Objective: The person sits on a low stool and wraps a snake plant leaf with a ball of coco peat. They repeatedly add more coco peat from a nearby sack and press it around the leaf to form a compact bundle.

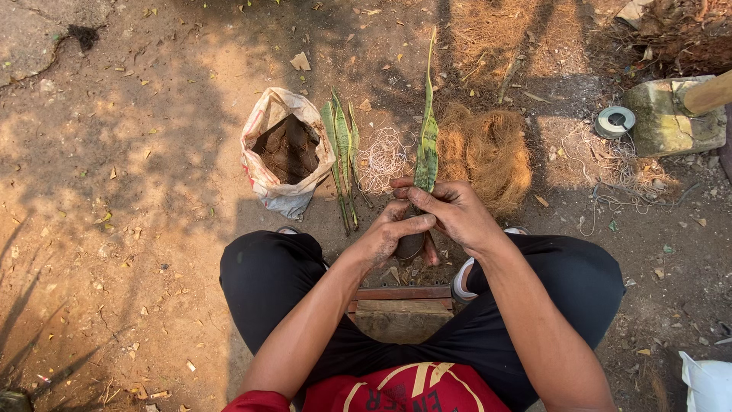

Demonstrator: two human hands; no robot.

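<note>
Long narrow leaf cutting (427, 133), mottled green with paler edges, stands nearly upright; long axis runs away from the person, tip pointing far. Left hand (389, 236) wraps the dark root ball (409, 246) at its base; right hand (450, 210) grips the lower blade (fingers closed). Just left of it lie spare leaves (341, 156), then the open soil sack (286, 149); right, brown coir fibre (488, 152).

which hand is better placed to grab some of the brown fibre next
Right, probably. The right hand sits at the leaf base, next to the fibre pile on that side. The left hand cups the dark root ball below and lies farther away.
</note>
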